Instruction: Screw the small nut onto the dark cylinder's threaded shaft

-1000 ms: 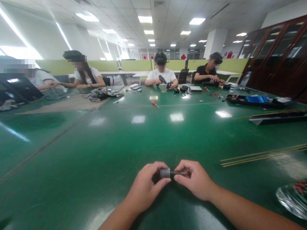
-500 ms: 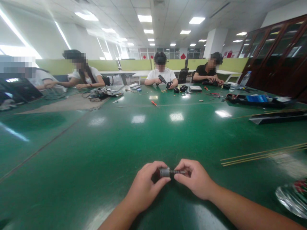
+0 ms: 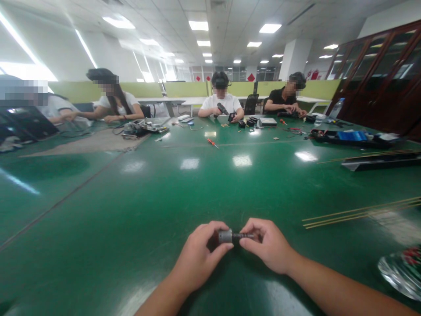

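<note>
Head-worn view, facing forward and down, across green table point(image 3: 158, 188), fingers point(image 3: 215, 225) nearby.

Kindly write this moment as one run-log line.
left hand: grips grey cylinder | right hand: pinches dark shaft | orange screwdriver: lies on green table beyond hands

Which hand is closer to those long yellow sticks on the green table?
Right: the right hand is left of the nearer yellow sticks, a bit closer to the camera; the left hand is farther left, with the right hand between it and the sticks.
</note>
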`<state>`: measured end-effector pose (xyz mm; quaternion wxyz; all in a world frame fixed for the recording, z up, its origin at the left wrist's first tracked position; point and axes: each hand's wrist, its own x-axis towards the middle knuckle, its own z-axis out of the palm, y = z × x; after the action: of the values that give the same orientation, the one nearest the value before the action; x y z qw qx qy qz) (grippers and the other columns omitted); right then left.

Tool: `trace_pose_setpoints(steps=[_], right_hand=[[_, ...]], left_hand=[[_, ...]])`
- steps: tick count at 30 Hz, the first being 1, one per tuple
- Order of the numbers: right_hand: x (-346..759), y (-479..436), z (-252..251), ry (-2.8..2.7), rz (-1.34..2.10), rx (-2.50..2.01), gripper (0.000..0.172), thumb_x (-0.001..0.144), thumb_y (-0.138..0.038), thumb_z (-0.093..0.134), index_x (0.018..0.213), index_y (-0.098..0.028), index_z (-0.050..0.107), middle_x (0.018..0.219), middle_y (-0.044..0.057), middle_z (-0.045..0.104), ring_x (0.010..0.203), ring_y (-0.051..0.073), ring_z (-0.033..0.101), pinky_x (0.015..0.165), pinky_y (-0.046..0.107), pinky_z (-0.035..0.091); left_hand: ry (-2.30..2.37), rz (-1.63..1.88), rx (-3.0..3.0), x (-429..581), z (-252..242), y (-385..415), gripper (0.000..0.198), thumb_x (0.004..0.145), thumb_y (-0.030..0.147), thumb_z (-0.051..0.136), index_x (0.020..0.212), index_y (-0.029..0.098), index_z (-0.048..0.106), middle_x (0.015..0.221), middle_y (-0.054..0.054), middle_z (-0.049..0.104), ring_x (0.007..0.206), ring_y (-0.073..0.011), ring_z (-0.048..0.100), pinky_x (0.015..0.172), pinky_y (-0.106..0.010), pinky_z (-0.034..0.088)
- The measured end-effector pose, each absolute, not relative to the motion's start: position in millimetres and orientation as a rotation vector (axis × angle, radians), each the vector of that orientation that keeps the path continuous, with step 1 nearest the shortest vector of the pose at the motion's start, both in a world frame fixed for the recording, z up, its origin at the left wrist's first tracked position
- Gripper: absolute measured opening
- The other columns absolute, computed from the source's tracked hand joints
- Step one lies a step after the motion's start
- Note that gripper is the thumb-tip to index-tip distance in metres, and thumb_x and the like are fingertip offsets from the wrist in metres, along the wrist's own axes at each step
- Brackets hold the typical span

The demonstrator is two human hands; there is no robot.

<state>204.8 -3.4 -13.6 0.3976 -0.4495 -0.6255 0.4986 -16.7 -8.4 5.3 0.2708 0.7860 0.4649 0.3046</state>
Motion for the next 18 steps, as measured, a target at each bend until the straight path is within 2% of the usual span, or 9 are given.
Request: trace_pose_setpoints(steps=[18], right_hand=[[207.0, -3.1, -13.2, -1.577, 1.241, -1.157, 0.014, 0.078, -0.029, 0.068, 0.077, -0.016, 0.063, 0.055, -0.007, 0.043, 0.051, 0.010, 0.036, 0.051, 0.023, 0.026]], left_hand=[[1.258, 0.839, 2.085, -16.7, 7.4, -8.7, 0.022, 0.088, 0.030, 0.066, 0.109, 0.027, 0.060, 0.101, -0.001, 0.067, 0.093, -0.0199, 0.061, 0.084, -0.033, 0.047]])
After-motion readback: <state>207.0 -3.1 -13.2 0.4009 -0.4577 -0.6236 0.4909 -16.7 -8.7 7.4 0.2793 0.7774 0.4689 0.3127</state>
